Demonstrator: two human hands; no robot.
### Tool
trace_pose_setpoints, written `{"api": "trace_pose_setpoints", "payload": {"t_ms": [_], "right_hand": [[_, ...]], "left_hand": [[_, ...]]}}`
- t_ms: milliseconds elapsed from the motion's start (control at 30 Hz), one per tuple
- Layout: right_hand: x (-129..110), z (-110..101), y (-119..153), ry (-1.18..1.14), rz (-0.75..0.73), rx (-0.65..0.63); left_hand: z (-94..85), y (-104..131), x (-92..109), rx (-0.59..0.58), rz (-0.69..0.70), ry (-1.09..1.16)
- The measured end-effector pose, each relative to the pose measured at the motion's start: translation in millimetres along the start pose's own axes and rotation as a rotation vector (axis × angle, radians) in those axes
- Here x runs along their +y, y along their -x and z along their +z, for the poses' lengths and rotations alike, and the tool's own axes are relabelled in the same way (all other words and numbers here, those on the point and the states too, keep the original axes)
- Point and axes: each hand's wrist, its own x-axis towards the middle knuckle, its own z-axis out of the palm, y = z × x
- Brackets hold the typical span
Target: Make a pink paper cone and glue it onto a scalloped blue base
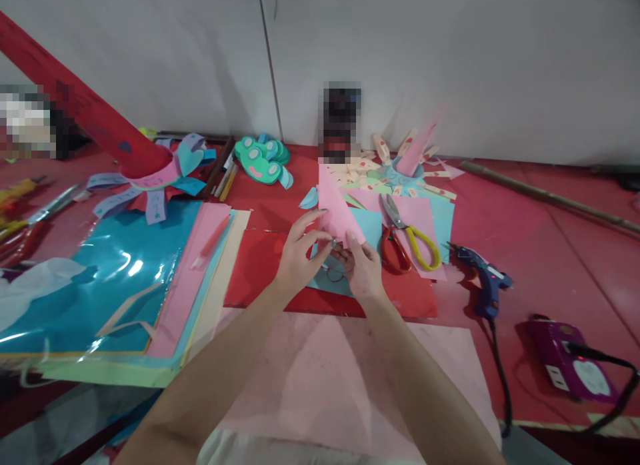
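Observation:
A pink paper cone [336, 202] stands between my hands, its narrow end pointing up. My right hand [364, 268] is closed on its lower right edge, thumb on the outside. My left hand [303, 252] is at the cone's lower left side, thumb and fingers curved toward it; whether they grip its edge is hard to make out. Under my hands lies light blue paper [333, 286] with a drawn line, on a red sheet [255, 268]. Scissors with red and yellow handles [423, 248] rest on pink paper just to the right.
A blue glue gun [487, 278] and a purple power box [570, 358] with cables are at the right. Stacked coloured sheets [210, 278] lie left. Behind are green paper cut-outs [263, 160], a phone [341, 122], a flower-like paper piece [406, 175] and a long stick [550, 193].

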Motion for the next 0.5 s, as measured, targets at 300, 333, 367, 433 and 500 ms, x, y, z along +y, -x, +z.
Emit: {"api": "trace_pose_setpoints", "payload": {"t_ms": [300, 333, 367, 433, 500], "right_hand": [[4.3, -7.7, -2.9, 0.093, -0.028, 0.004], [4.3, -7.7, -2.9, 0.091, -0.026, 0.001], [4.1, -7.4, -2.9, 0.087, -0.024, -0.002], [3.4, -6.3, -2.8, 0.082, -0.016, -0.003], [2.5, -5.1, -2.5, 0.079, 0.003, 0.002]], "left_hand": [[1.7, 1.0, -1.7, 0.033, 0.003, -0.033], [1.9, 1.1, -1.9, 0.041, 0.001, -0.037], [2.0, 1.0, -1.9, 0.049, -0.002, -0.038], [2.0, 0.8, -1.3, 0.061, -0.015, -0.038], [1.8, 0.5, -0.4, 0.065, -0.037, -0.040]]}}
